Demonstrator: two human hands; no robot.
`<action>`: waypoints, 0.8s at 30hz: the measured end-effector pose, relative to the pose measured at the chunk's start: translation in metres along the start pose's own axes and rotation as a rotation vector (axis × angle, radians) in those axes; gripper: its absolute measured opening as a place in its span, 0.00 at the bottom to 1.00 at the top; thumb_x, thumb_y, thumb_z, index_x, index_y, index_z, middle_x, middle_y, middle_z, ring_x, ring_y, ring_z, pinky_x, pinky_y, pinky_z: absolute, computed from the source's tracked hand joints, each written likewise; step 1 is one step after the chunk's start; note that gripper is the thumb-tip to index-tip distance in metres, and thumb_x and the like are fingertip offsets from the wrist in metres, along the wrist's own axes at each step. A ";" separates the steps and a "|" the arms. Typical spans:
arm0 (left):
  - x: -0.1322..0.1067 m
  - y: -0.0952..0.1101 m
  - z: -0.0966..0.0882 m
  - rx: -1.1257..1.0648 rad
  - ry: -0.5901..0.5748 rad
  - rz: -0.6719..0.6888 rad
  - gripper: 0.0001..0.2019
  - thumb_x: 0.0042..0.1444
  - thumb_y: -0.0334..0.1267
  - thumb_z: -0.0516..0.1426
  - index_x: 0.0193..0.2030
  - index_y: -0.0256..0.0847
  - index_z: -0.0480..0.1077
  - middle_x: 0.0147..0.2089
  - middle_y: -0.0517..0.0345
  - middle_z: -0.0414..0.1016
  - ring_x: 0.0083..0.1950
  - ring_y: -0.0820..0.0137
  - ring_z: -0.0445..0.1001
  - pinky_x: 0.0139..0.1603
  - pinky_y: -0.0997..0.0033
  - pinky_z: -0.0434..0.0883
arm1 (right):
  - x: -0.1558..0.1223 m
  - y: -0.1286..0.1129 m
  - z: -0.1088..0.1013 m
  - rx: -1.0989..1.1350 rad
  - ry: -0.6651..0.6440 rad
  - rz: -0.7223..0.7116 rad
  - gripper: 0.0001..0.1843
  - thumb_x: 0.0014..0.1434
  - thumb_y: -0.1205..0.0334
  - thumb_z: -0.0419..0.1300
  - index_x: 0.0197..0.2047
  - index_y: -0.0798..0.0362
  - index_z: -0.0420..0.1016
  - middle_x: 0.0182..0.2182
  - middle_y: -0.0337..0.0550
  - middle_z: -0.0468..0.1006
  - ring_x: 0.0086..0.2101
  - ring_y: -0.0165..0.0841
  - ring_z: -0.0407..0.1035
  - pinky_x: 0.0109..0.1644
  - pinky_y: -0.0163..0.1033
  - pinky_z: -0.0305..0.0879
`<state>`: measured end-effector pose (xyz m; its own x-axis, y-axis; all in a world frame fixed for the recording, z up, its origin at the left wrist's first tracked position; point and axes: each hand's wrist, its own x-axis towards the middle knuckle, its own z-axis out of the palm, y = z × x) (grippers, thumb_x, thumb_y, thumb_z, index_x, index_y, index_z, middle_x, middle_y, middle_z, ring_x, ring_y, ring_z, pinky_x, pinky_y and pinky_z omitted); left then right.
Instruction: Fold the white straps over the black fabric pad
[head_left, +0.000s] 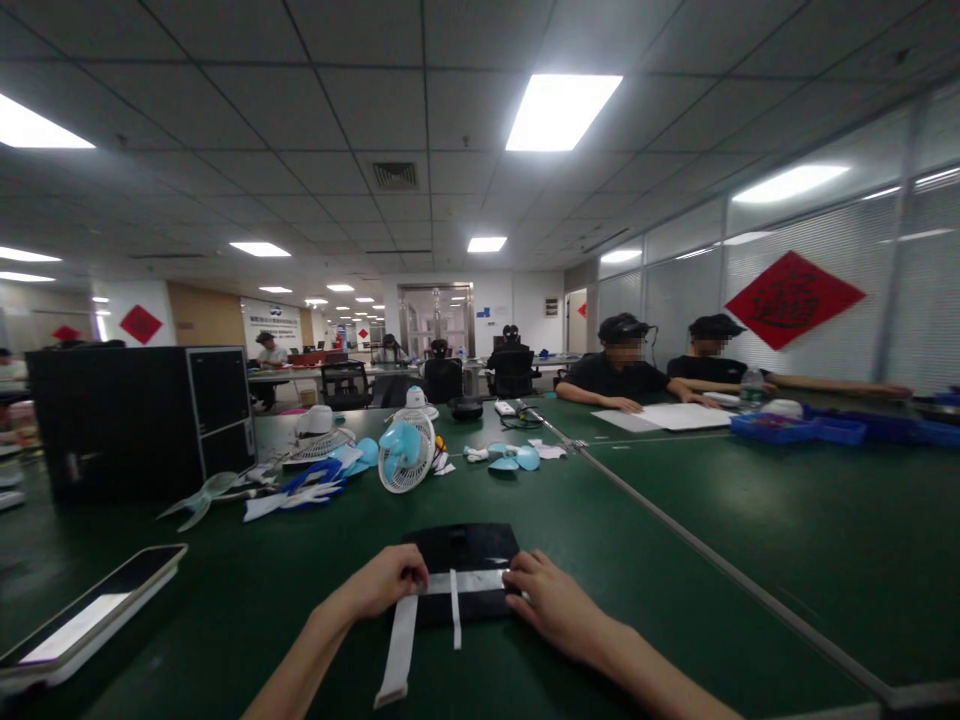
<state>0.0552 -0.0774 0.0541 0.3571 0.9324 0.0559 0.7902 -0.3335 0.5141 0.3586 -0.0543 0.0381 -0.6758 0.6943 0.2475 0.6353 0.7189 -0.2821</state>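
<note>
A black, flat, glossy piece [461, 545] lies on the green table in front of me, with a pale shiny band [476, 581] across it. My left hand [386, 582] is closed in a pinch at the band's left end, where a wide white strap [399, 650] hangs down toward me. A narrow white strip [455, 610] crosses the band near its middle. At the right edge of the black piece, my right hand [551, 602] has its fingers bent round the edge and the band's end. Its fingertips are partly hidden.
A phone-like device [94, 610] lies at left, before a black computer case [120, 425]. Beyond are a white fan [406, 452], blue fan blades [514, 458] and gloves [296, 492]. A metal seam [660, 510] crosses the table. Two people sit at far right near blue trays [772, 428].
</note>
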 end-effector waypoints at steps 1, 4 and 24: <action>0.000 0.000 0.000 0.002 0.005 0.007 0.13 0.50 0.28 0.52 0.38 0.42 0.75 0.43 0.60 0.73 0.42 0.71 0.71 0.43 0.75 0.67 | 0.000 0.001 0.000 0.011 0.004 0.002 0.16 0.64 0.52 0.52 0.48 0.47 0.75 0.47 0.45 0.71 0.46 0.39 0.63 0.51 0.43 0.60; 0.000 0.000 -0.001 -0.026 0.004 0.026 0.14 0.50 0.28 0.52 0.39 0.43 0.76 0.44 0.59 0.73 0.43 0.71 0.72 0.44 0.76 0.67 | 0.002 0.003 -0.001 0.069 0.011 0.013 0.17 0.63 0.51 0.52 0.49 0.47 0.75 0.47 0.45 0.71 0.47 0.39 0.63 0.51 0.43 0.61; 0.003 -0.106 -0.014 0.399 0.335 -0.447 0.19 0.58 0.38 0.52 0.55 0.37 0.68 0.57 0.48 0.68 0.58 0.61 0.66 0.56 0.65 0.63 | 0.102 -0.007 0.011 0.003 0.044 0.028 0.21 0.57 0.64 0.56 0.54 0.55 0.73 0.51 0.49 0.74 0.51 0.39 0.66 0.57 0.39 0.58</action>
<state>-0.0345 -0.0370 0.0116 -0.1688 0.9637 0.2067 0.9718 0.1277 0.1983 0.2814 0.0112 0.0555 -0.6407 0.7149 0.2802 0.6526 0.6992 -0.2918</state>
